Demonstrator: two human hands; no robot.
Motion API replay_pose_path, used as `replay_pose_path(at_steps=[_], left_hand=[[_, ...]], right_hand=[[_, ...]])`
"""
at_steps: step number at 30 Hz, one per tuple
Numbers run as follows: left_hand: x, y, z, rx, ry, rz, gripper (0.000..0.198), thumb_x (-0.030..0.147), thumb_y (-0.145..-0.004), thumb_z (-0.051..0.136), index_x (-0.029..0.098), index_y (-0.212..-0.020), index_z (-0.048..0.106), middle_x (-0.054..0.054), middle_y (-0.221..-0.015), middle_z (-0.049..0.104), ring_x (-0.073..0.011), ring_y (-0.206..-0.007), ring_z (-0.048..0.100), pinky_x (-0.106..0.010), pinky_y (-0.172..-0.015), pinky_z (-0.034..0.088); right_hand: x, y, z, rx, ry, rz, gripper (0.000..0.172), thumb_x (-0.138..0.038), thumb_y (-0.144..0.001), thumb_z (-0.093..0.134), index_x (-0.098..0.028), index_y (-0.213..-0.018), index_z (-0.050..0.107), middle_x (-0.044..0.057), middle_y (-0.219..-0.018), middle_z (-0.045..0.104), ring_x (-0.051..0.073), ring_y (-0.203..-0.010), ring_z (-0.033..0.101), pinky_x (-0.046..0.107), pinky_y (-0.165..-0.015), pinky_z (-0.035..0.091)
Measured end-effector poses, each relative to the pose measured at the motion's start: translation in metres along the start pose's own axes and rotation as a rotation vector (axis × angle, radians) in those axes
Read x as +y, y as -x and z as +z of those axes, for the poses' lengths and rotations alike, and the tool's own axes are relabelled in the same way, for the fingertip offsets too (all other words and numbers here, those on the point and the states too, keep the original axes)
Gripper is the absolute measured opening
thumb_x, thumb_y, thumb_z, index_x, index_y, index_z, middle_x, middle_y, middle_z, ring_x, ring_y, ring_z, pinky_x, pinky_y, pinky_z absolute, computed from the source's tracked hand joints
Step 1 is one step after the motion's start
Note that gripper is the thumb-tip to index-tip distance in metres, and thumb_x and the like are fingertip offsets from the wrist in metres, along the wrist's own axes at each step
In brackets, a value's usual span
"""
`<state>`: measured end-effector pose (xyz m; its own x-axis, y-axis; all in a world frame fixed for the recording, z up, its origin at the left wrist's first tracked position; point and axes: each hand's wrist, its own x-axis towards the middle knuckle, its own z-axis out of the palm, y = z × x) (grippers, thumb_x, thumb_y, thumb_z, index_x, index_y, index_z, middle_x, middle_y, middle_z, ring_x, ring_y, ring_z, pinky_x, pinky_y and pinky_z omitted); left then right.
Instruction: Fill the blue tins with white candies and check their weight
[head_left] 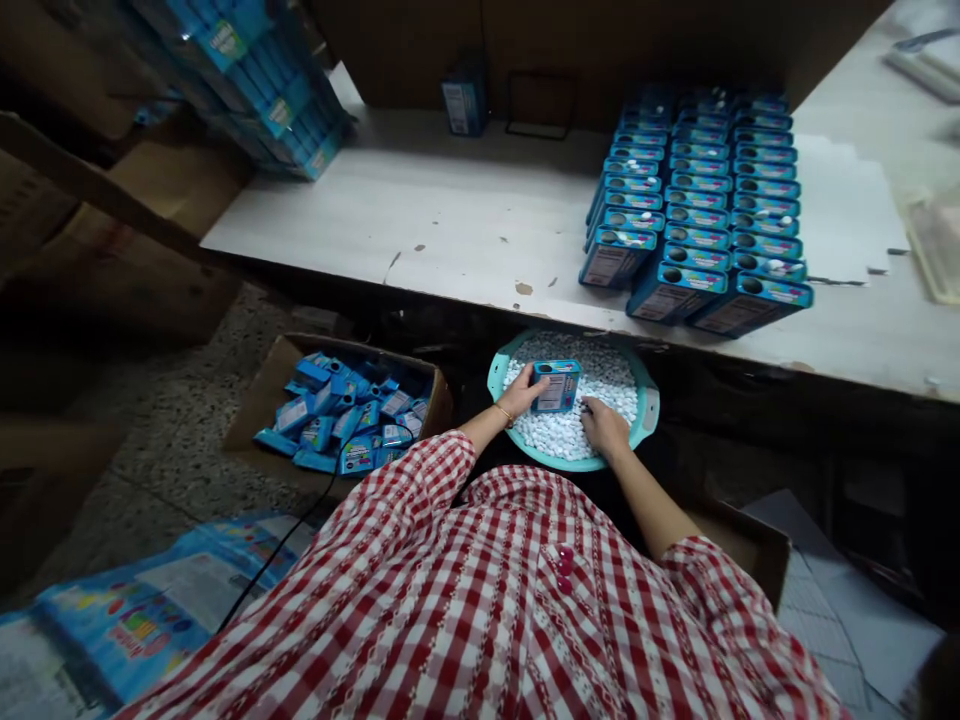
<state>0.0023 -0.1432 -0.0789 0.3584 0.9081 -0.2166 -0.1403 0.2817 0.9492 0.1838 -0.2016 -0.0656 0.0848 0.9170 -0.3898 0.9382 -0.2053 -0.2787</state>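
My left hand (520,395) is closed around a small blue printed box (556,386) with a dark round hole in its top. It holds the box upright over a turquoise basin (645,400) full of small white pellets (551,437). My right hand (604,428) is at the right side of the basin, low over the pellets and just apart from the box. Its fingers are curled together, and what they pinch, if anything, is too small to make out.
Rows of similar blue boxes (697,220) stand on the white table (465,220), some with white pellets on top. A carton (442,400) of jumbled blue boxes sits left of the basin. Stacked blue packs (262,90) rise at the table's left end. A large blue bag (157,610) lies lower left.
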Motion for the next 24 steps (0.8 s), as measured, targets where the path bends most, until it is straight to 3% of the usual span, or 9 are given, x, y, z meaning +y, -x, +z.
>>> replay_pose_path(at_steps=[5, 10, 14, 18, 24], left_hand=[[0.029, 0.019, -0.026, 0.037, -0.168, 0.170, 0.047, 0.049, -0.076, 0.060, 0.018, -0.110, 0.049, -0.006, -0.108, 0.058, -0.0192, -0.103, 0.055, -0.036, -0.097, 0.040], [0.046, 0.026, -0.053, 0.110, -0.465, 0.309, 0.046, 0.042, -0.076, 0.059, 0.016, -0.113, 0.049, -0.007, -0.106, 0.059, -0.0197, -0.099, 0.056, -0.036, -0.094, 0.042], [0.045, 0.025, -0.041, 0.104, -0.652, 0.357, 0.042, 0.036, -0.077, 0.057, 0.016, -0.113, 0.050, -0.007, -0.105, 0.060, -0.0195, -0.094, 0.058, -0.035, -0.089, 0.045], [0.044, 0.021, -0.017, 0.022, -0.756, 0.414, 0.039, 0.031, -0.078, 0.056, 0.015, -0.114, 0.050, -0.010, -0.109, 0.061, -0.0210, -0.099, 0.058, -0.035, -0.090, 0.045], [0.045, 0.019, -0.006, -0.069, -0.834, 0.497, 0.037, 0.025, -0.080, 0.054, 0.016, -0.115, 0.050, -0.011, -0.110, 0.060, -0.0218, -0.103, 0.057, -0.037, -0.091, 0.045]], right_hand=[[0.022, 0.007, -0.013, 0.057, -0.270, -0.062, 0.034, -0.030, -0.081, 0.054, -0.022, -0.114, 0.059, 0.005, -0.107, 0.066, 0.019, -0.096, 0.060, 0.029, -0.081, 0.045], [0.035, 0.024, -0.055, 0.117, -0.288, -0.125, 0.030, -0.029, -0.079, 0.058, -0.023, -0.108, 0.062, 0.003, -0.100, 0.068, 0.017, -0.087, 0.062, 0.028, -0.075, 0.045], [0.025, 0.042, -0.104, 0.165, -0.244, -0.250, 0.028, -0.030, -0.080, 0.058, -0.024, -0.107, 0.063, 0.003, -0.103, 0.068, 0.017, -0.086, 0.062, 0.026, -0.074, 0.045], [-0.004, 0.053, -0.145, 0.120, -0.042, -0.321, 0.029, -0.031, -0.082, 0.056, -0.025, -0.109, 0.063, 0.002, -0.110, 0.067, 0.019, -0.096, 0.061, 0.027, -0.078, 0.044], [-0.053, 0.059, -0.174, -0.015, 0.417, -0.290, 0.028, -0.033, -0.086, 0.048, -0.024, -0.108, 0.063, 0.007, -0.108, 0.066, 0.024, -0.089, 0.064, 0.030, -0.068, 0.044]])
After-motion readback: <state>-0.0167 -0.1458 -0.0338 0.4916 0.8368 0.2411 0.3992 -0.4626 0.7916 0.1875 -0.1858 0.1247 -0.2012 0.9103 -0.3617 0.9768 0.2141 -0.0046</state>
